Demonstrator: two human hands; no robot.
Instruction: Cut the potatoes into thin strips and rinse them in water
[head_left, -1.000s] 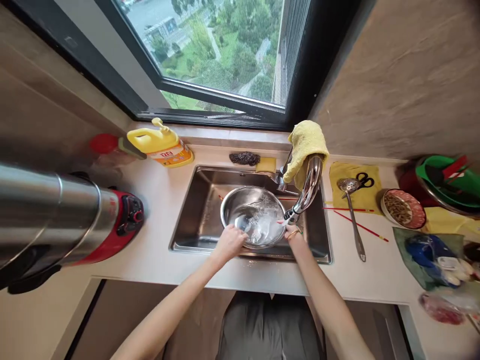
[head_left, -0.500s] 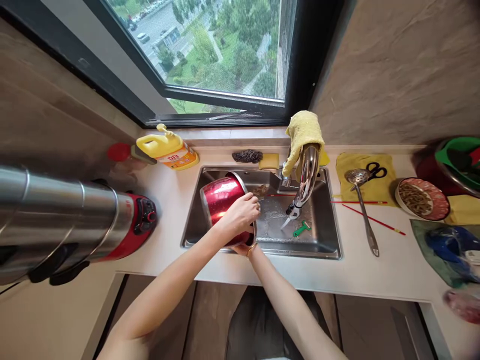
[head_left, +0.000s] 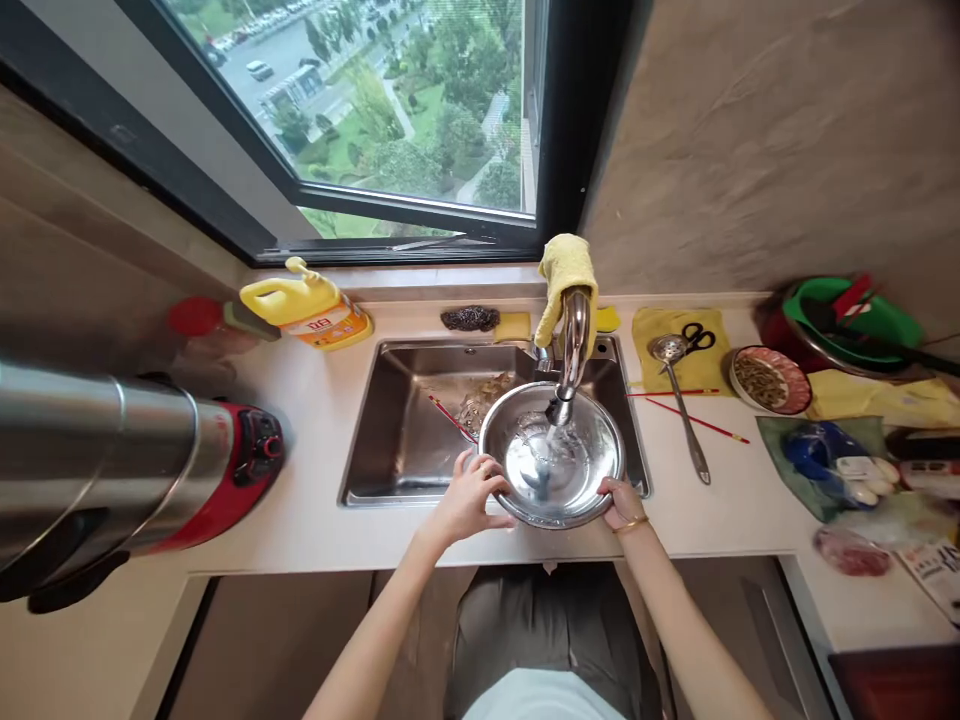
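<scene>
A metal bowl point(head_left: 525, 500), shiny inside, is under the faucet point(head_left: 576, 345), and water runs into it. It overlaps the right part of the sink point(head_left: 382, 420). My right hand point(head_left: 624, 503) grips the bowl's right rim. At the left rim is my left hand point(head_left: 472, 497), its fingers curled over the edge and its thumb stretched out below. A yellow cloth point(head_left: 568, 268) hangs over the faucet. Left of the bowl, a red chopstick point(head_left: 451, 417) and brownish scraps point(head_left: 487, 392) lie in the sink.
Yellow detergent jug point(head_left: 319, 318), scrubber point(head_left: 470, 318) and sponge point(head_left: 512, 326) stand behind the sink. A slotted ladle point(head_left: 686, 425), scissors point(head_left: 697, 338), red chopsticks point(head_left: 697, 420) and a patterned bowl point(head_left: 771, 380) are on the right. A steel and red appliance point(head_left: 225, 470) is at left.
The bowl has gone from tilted at the sink's left to upright under the faucet, its inside now showing. Both hands moved right with it. The view has shifted right.
</scene>
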